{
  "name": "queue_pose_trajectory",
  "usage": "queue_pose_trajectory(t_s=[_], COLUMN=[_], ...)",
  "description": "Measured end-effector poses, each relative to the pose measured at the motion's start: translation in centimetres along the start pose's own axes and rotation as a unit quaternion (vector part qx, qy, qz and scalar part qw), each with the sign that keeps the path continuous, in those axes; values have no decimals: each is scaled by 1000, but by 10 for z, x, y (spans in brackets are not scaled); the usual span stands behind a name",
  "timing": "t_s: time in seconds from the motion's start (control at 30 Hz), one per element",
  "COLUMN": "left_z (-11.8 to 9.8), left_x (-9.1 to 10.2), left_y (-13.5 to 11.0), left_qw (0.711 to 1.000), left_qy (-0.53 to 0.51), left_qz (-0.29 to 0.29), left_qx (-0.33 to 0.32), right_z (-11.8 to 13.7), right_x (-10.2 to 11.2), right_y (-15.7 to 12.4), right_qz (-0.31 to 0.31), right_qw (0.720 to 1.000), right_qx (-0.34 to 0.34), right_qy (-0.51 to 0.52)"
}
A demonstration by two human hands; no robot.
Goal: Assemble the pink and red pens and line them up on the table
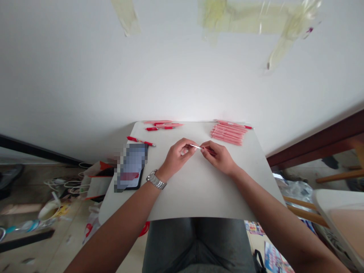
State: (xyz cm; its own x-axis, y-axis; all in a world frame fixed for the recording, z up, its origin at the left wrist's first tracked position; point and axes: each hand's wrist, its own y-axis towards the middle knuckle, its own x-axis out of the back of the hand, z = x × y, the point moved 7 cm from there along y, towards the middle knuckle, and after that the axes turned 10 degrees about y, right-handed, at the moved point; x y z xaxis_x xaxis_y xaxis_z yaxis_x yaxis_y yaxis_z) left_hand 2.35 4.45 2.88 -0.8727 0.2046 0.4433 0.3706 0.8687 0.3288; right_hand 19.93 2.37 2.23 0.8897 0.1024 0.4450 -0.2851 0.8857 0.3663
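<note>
White stick point(196, 146) in pinched left fingers point(183, 142) and right fingers point(209, 145); tub point(42, 214) on floor point(58, 252), contents unclear.

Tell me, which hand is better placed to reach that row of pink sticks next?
Probably the right hand: the pink sticks lie just beyond it, while the left hand is farther off. The right holds a thin piece, though.

Pen point(196, 146), one. Slim, straight; white shaft exposed, red part point(209, 151) mostly covered by the right grip point(219, 157); white end at the fingers of the left grip point(176, 156). Lies crosswise over the desk's point(196, 193) far half, midway between its sides, left end slightly nearer its far edge.
</note>
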Motion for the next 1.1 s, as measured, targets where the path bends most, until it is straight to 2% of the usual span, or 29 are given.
queue_pose_trajectory(t_s=[0.6,1.1], left_z=[7,14], left_x=[11,17], left_y=[2,4], left_qw=[989,980], left_qy=[-121,-151], left_qz=[-62,-116], left_qx=[55,63], right_z=[-2,-4], right_x=[2,3], right_y=[0,0], right_qz=[-9,-13], right_qw=[1000,1000], right_qx=[-8,-6], right_qy=[-14,-9])
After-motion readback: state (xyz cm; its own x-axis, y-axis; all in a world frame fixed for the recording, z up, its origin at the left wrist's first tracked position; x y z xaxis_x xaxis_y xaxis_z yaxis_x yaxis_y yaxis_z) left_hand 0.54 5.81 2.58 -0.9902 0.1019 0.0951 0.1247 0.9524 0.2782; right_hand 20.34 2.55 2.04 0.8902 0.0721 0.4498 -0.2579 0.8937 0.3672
